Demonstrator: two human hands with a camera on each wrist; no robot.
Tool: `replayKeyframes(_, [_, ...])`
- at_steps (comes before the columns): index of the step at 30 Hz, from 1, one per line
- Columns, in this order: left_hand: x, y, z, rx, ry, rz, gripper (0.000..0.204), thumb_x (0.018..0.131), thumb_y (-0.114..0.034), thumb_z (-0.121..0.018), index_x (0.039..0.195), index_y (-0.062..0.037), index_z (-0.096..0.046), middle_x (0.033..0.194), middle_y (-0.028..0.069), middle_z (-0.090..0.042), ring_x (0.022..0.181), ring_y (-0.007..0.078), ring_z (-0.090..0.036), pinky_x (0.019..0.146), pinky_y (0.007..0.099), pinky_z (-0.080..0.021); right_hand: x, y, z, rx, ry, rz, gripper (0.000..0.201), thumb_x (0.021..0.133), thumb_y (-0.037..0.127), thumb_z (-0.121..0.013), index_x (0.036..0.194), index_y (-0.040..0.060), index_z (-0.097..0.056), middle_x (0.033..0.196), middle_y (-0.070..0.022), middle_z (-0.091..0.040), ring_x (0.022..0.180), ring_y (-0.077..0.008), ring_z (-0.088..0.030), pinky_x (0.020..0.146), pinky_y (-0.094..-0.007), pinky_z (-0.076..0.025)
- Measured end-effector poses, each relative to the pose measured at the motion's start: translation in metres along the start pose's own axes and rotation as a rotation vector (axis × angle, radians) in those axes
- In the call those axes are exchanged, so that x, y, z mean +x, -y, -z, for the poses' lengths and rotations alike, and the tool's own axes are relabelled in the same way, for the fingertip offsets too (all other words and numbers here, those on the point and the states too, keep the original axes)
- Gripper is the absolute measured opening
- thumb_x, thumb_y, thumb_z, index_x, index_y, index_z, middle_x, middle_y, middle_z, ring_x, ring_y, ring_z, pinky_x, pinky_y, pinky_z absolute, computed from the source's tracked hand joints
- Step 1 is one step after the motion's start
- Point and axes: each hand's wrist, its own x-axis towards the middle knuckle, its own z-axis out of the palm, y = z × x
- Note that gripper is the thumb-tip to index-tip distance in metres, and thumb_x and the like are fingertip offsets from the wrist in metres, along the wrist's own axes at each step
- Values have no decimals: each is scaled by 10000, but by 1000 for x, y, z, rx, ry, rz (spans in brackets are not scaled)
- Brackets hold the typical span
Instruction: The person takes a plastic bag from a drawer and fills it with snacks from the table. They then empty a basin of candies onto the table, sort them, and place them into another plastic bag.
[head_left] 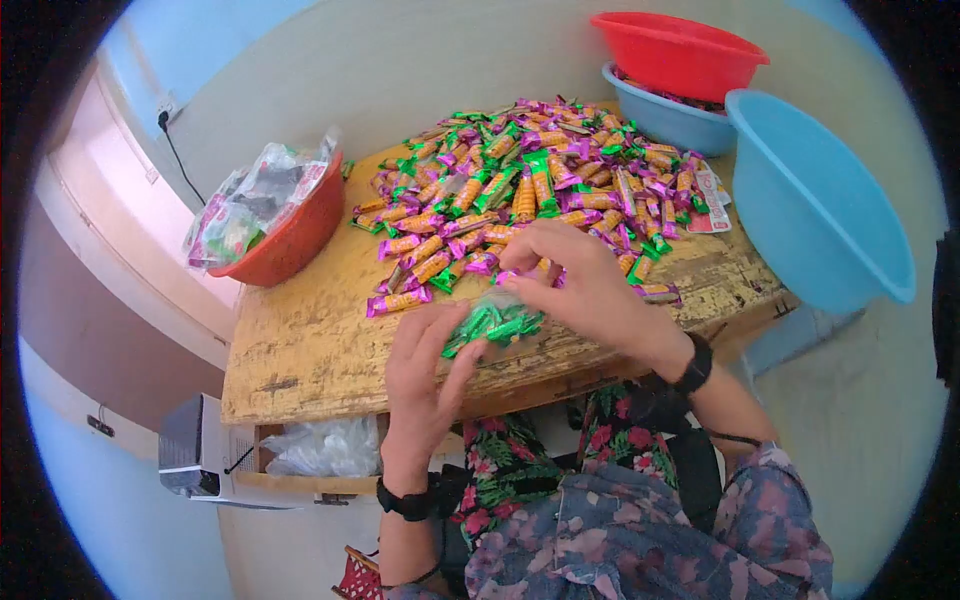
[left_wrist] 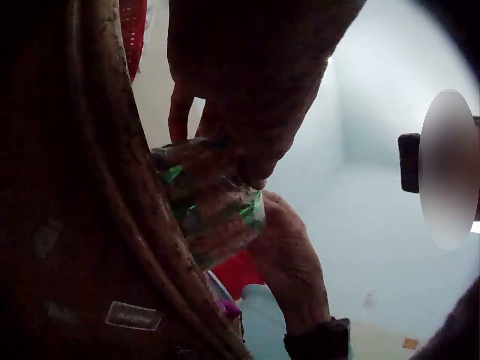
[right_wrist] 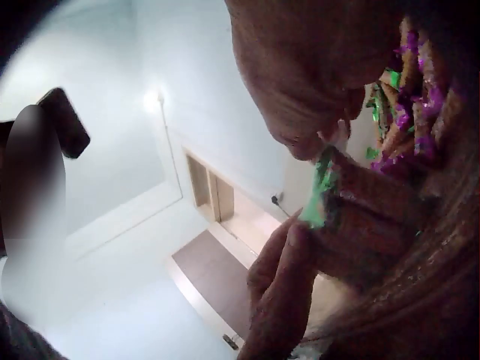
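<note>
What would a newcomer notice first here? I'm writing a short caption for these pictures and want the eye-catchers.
First comes the big heap of candies in purple and green wrappers, spread over the far half of the worn yellow table. At the near edge, the left hand and right hand together hold a small clear bag of green-wrapped candies. Bright basins frame the scene: a red basin and a blue basin on the right.
</note>
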Motion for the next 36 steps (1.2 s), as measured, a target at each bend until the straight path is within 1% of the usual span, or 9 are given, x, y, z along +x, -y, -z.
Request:
replayKeyframes(3, [-4,4,-6,-45,-15,40,456,892,-106,-777,1322,-26,-646,1220,187,-671,1137,355,-642,983,432,-508,-4,22,10,-200,11,391,310,845,220,-794,1101,65,-713,1098,-91,-709,963,-293,-654,819,-396,-525])
replayKeyframes(4, [-7,3,-7,-56,-9,65,471,903,-112,-771,1345,-24,-634,1243,183,-673,1161,344,-641,1005,424,-500,-3,30,11,-258,82,403,352,837,239,-800,1130,69,-708,1138,-92,-704,986,-305,-649,844,-411,-518])
replayKeyframes(9, [-11,-7,-2,-122,48,228,645,923,-119,-769,1507,-34,-509,1290,170,-671,1229,301,-629,1052,402,-486,-13,38,9,-460,318,365,521,816,301,-811,1253,66,-650,1161,-91,-686,1070,-313,-635,893,-445,-502])
replayKeyframes(14, [-18,-13,-1,-114,72,201,673,840,-83,-812,1450,0,-541,1215,198,-664,1110,331,-663,979,411,-514,-20,25,2,-521,349,244,434,824,265,-787,1196,96,-639,1011,-99,-655,989,-297,-642,824,-438,-501])
replayKeyframes(23, [3,-17,6,-87,217,176,520,786,-68,-835,1271,-7,-657,1119,178,-696,1051,341,-685,930,397,-527,-33,17,7,-369,250,250,444,840,248,-767,1224,75,-627,1050,-112,-661,1050,-308,-651,860,-453,-511])
replayKeyframes(27, [-7,-18,-1,-165,151,273,442,846,-105,-814,1256,-24,-669,1166,174,-709,1098,334,-689,955,398,-529,-48,30,65,-600,-8,433,441,881,206,-755,1261,15,-640,1259,-158,-673,1181,-346,-645,1004,-487,-508])
replayKeyframes(30, [-8,-15,2,-87,170,192,453,873,-166,-808,1282,-43,-656,1194,175,-703,1105,357,-685,942,415,-539,-76,34,126,-765,-196,160,456,887,128,-763,1309,5,-641,1410,-209,-620,1358,-398,-553,1136,-497,-433])
replayKeyframes(32, [-8,-12,6,-66,168,182,470,885,-202,-804,1301,-49,-648,1206,177,-700,1119,361,-682,948,417,-543,-89,29,168,-1166,-293,127,570,864,86,-739,1416,49,-600,1478,-166,-590,1426,-389,-491,1176,-507,-389])
replayKeyframes(36, [-2,-11,11,-79,187,190,488,894,-219,-803,1325,-57,-642,1211,176,-698,1134,356,-681,961,410,-545,-107,33,217,-1416,-255,2,715,831,23,-740,1504,60,-500,1546,-149,-519,1459,-373,-441,1202,-470,-344])
